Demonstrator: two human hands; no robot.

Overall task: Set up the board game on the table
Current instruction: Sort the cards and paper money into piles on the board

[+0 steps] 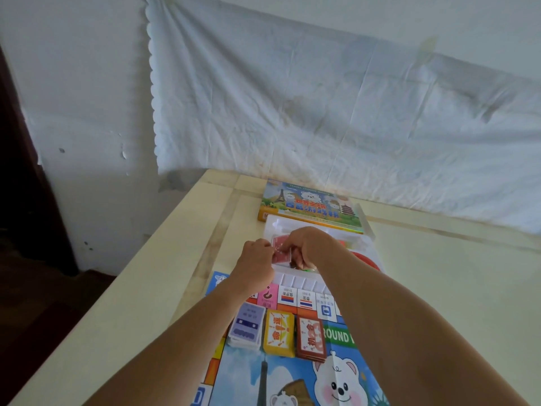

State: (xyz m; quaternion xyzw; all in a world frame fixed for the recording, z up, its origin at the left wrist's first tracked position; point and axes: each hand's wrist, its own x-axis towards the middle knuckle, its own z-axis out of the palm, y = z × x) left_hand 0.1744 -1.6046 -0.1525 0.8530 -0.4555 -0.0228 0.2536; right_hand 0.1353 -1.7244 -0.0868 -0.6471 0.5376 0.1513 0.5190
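Red cards (281,255) in left grip (258,257)

Table (146,273), 1; board (292,382), 1; card decks on it, 3: purple deck (247,325), yellow deck (279,332), brown deck (311,338); red pack (281,254), 1; box (313,206), 1; tray (295,278), 1; wall cloth (322,98), 1; hands, 2: left hand (257,256), right hand (307,244).
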